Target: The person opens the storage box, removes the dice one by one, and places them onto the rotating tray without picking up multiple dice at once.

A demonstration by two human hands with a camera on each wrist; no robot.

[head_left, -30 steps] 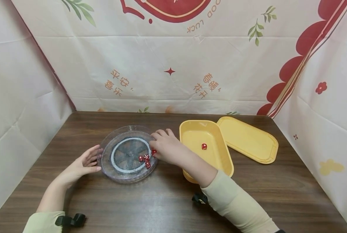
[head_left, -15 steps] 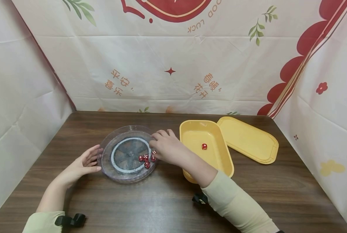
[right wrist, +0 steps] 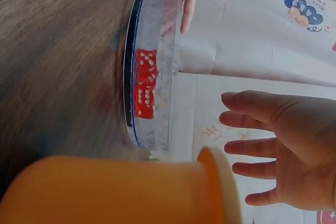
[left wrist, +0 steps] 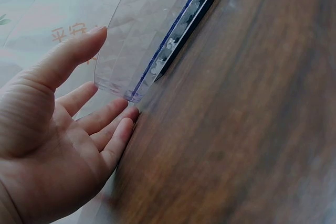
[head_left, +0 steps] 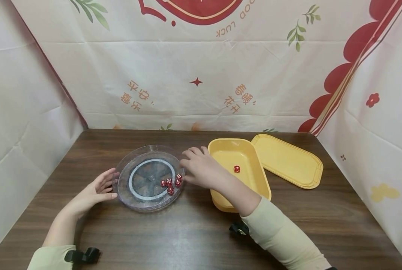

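Observation:
A clear round dish (head_left: pixel 138 204) with a pale ring on its bottom sits left of centre on the table. Several red dice (head_left: pixel 170 190) lie inside it, gathered along its right side. My left hand (head_left: pixel 94 193) is at the dish's left edge, its fingers loosely spread; in the left wrist view they lie close against the clear wall (left wrist: pixel 121 61). My right hand (head_left: pixel 202 168) hovers between the dish and a yellow box (head_left: pixel 222 205). In the right wrist view, its fingers (right wrist: pixel 254 148) are extended with nothing in them. One red die (head_left: pixel 237 169) rests in the yellow box.
A yellow lid (head_left: pixel 288 161) lies on the brown table (head_left: pixel 146 240) behind and right of the box, next to its rim. Printed white cloth (head_left: pixel 173 63) hangs around the back and both sides.
My right hand has drawn back a little to the right, off the dish's edge. The dice it was at now lie stacked or clustered by the right wall. My left hand has stayed put.

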